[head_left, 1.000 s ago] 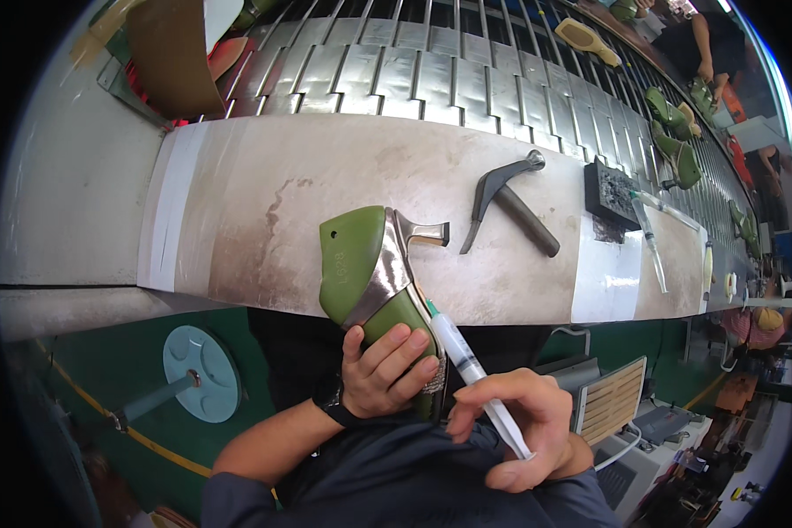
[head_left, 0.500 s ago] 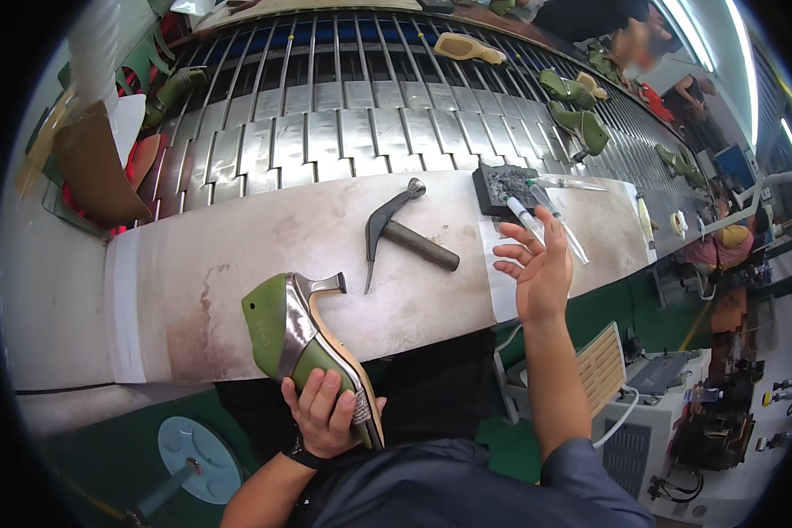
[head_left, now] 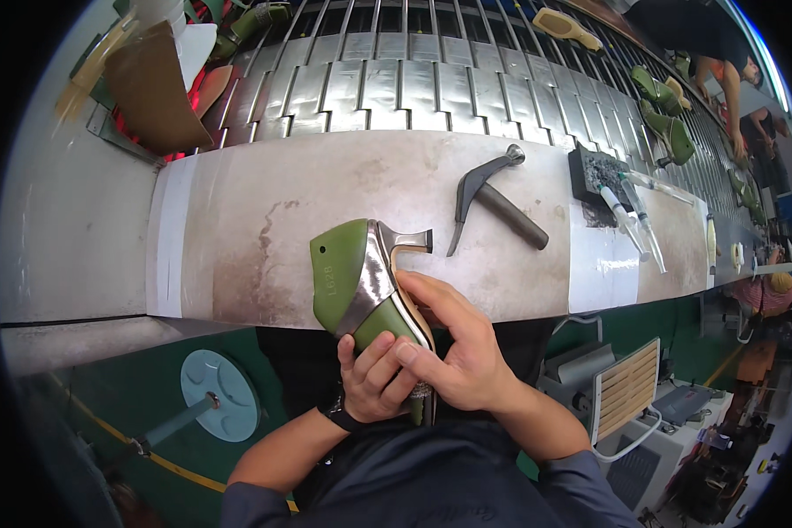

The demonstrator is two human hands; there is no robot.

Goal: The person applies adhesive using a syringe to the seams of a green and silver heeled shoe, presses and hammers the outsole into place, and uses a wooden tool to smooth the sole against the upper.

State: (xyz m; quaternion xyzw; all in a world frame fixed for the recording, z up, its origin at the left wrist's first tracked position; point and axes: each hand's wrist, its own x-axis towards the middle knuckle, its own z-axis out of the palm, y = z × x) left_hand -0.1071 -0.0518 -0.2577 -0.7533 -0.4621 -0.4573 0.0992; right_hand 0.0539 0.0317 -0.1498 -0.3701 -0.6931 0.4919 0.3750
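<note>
A metallic heeled shoe [head_left: 380,286] sits on a green shoe last [head_left: 339,268], held over the near edge of the bench with its heel pointing right. My left hand [head_left: 374,380] wraps its fingers round the toe part from the left. On the other side, my right hand [head_left: 462,352] grips the shoe, fingers along the sole and thumb by the upper near my left fingertips. Both hands hide much of the toe. Beyond the shoe lies a hammer [head_left: 508,211] with a dark curved head, touched by neither hand.
A black block [head_left: 587,183] with syringes [head_left: 623,222] lies at the right of the bench [head_left: 246,194]. Behind runs a slatted metal conveyor [head_left: 361,84] carrying green lasts [head_left: 673,136]. A co-worker's arm [head_left: 732,106] reaches over it. A blue round stool [head_left: 229,378] stands lower left.
My right hand has moved from beside the syringes down and left onto the shoe and now grips it. My left hand keeps its hold. The view has shifted.
</note>
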